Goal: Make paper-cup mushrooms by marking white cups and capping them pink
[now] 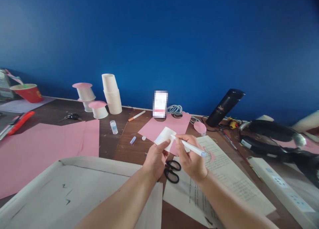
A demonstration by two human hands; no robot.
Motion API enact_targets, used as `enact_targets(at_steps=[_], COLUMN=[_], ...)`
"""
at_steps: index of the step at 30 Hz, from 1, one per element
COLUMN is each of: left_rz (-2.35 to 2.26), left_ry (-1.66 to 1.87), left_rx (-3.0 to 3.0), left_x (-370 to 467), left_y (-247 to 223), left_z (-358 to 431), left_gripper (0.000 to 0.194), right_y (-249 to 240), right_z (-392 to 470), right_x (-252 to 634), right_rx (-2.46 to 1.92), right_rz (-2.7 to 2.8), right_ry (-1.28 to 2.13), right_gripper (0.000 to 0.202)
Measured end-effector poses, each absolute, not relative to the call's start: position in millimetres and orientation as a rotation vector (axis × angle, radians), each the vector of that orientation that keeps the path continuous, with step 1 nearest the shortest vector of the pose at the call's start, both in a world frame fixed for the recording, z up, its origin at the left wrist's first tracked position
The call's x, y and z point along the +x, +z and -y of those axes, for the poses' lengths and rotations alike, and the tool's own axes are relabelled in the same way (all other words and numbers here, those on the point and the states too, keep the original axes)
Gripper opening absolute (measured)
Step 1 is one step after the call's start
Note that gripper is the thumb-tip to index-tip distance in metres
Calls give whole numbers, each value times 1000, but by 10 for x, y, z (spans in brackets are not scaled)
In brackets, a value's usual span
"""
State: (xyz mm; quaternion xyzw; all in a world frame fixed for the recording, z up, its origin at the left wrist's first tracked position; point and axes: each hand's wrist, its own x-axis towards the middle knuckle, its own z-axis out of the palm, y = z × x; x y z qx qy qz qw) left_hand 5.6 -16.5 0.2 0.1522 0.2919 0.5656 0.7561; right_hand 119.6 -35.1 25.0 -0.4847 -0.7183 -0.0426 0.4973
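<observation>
My left hand (157,157) is closed on a small white piece of paper (163,135), thumb on its face, with a pale bluish patch on its left part. In my right hand (190,159) is a white marker (191,147) with a light-blue end toward me. Its tip is at the paper's right side; I cannot tell whether it touches. Below the hands lie black-handled scissors (171,176), their blades hidden. A pink sheet (149,129) lies beyond the hands. A small blue-violet cap (133,140) and a white round lid (144,138) are to the left.
White paper cups (114,101) are stacked by the blue wall, beside cups with pink discs (97,105). A phone (160,104) stands upright. A black flask (223,109) leans back right. Printed sheets (231,176), a power strip (281,189), a white box lid (94,192) and a red cutter (23,122) surround the hands.
</observation>
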Motion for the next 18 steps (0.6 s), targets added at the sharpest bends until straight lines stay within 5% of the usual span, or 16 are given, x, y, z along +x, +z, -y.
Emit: enact_targets(at_steps=[18], left_rz=[-753], left_ry=[1201], left_rx=[597], left_x=[77], left_y=[-51], left_z=[196], left_gripper=[31], right_y=[270], right_z=[350], right_x=[1217], right_rx=[-1201], right_rz=[1720], right_ry=[-79], right_gripper=[10])
